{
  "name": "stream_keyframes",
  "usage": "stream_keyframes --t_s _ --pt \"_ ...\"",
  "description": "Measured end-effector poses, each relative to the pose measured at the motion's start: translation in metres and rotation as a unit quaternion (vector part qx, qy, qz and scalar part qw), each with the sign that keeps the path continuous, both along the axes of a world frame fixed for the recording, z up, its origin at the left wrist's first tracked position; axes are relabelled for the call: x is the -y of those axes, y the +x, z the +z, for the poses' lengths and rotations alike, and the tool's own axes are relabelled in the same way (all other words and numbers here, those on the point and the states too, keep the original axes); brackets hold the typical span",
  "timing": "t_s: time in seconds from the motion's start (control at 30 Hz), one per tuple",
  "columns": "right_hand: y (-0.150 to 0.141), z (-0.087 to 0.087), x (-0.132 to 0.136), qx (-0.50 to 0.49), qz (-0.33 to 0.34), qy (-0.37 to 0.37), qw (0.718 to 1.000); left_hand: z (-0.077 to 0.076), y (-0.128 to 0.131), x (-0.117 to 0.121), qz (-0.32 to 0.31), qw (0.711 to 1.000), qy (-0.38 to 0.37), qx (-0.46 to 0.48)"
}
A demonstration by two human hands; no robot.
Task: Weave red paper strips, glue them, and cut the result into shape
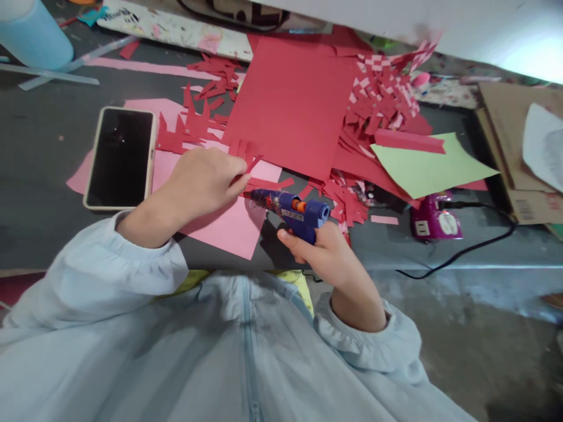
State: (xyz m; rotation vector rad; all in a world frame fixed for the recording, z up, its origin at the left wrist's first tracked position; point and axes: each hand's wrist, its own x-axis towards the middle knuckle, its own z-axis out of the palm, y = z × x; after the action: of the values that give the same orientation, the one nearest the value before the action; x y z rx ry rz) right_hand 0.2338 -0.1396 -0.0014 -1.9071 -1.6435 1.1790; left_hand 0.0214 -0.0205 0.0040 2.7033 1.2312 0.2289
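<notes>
My right hand (323, 249) is wrapped round a blue hot glue gun (294, 214), whose nozzle points left. The nozzle tip is close to the fingers of my left hand (206, 179). That hand is closed, pinching a thin red paper strip (254, 164). Pink paper sheets (224, 225) lie beneath both the left hand and the nozzle. Just beyond the left hand are red paper pieces with pointed tops (193, 126). A large red sheet (292, 105) lies beyond the glue gun. Whether the nozzle touches the strip, I cannot tell.
A phone (121, 158) lies left of my left hand. Red scraps and woven red-and-pink paper (382, 94) sit behind on the right, near a light green sheet (435, 164). A purple power adapter (435, 220) with a black cable, cardboard (510, 135) and a blue bottle (35, 35) stand around.
</notes>
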Motion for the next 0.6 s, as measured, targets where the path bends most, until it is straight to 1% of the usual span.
stream_keyframes --t_s 0.33,0.5,0.6 --pt "-0.0024 0.0032 -0.0007 0.006 0.018 0.013 1.000 0.0000 0.0001 -0.0011 -0.002 1.000 0.001 0.001" --pt "-0.0061 0.0047 -0.0039 0.021 0.012 0.024 0.999 0.0017 0.0005 -0.0011 0.002 1.000 -0.007 -0.004" --pt "-0.0039 0.0054 -0.0033 0.017 0.013 0.018 1.000 0.0024 0.0008 -0.0004 0.004 1.000 -0.007 -0.007"
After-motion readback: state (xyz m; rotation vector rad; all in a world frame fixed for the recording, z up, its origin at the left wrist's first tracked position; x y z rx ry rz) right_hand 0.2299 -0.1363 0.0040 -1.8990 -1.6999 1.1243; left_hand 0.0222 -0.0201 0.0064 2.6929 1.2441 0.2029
